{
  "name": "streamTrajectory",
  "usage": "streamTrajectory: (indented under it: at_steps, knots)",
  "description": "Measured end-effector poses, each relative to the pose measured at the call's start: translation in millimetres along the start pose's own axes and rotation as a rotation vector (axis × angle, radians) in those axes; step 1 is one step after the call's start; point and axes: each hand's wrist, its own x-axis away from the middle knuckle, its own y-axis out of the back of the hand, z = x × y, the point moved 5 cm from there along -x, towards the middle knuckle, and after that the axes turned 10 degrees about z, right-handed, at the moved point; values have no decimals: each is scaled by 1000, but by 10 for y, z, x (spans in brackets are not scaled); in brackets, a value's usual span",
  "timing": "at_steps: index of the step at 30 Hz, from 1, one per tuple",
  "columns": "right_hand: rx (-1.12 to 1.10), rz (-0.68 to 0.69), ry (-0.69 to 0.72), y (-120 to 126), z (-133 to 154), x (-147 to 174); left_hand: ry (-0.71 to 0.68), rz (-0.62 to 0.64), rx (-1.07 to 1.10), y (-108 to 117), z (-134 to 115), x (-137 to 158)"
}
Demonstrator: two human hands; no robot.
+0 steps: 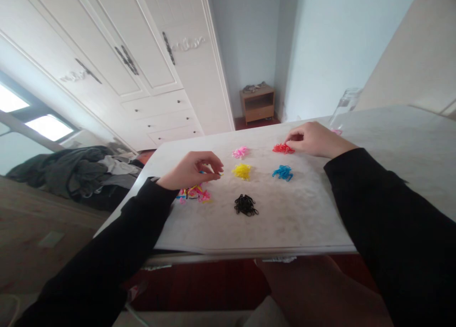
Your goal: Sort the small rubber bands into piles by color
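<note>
My left hand (195, 169) hovers over the left part of the table with thumb and fingertips nearly together; a tiny bit of yellow shows at the tips, apparently a small rubber band. Under and beside it lies a mixed heap of coloured rubber bands (195, 194), partly hidden by the hand. My right hand (315, 139) pinches at the edge of the red rubber bands (282, 149). Between the hands lie separate piles: pink rubber bands (241, 152), yellow rubber bands (242, 171), blue rubber bands (283, 172) and black rubber bands (245, 205).
The piles rest on a white table (285, 222). A clear glass bottle (346, 106) stands behind my right wrist, with something pink by its base. Dark clothes (71, 175) are heaped at the left. A white wardrobe (142, 56) and a small wooden cabinet (258, 104) stand beyond.
</note>
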Motion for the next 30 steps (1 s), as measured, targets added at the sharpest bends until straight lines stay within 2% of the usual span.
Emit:
streamTrajectory:
  at_steps: [3, 6, 12, 16, 26, 30]
  knots:
    - [-66, -56, 63, -18, 183, 2, -43, -39, 18, -42, -13, -21]
    - [-166, -79, 188, -119, 495, 1, -75, -117, 32, -79, -27, -33]
    - [-422, 37, 496, -435, 1157, 51, -92, -229, 89, -154, -62, -56]
    - [-401, 95, 635, -544, 1372, 114, -91, -246, 115, -168, -82, -59]
    - [-288, 80, 628, -602, 1386, 99, -107, -237, 158, -213, -93, -69]
    - [-230, 38, 501, -559, 1259, 53, -65, -293, 132, -178, -75, -72]
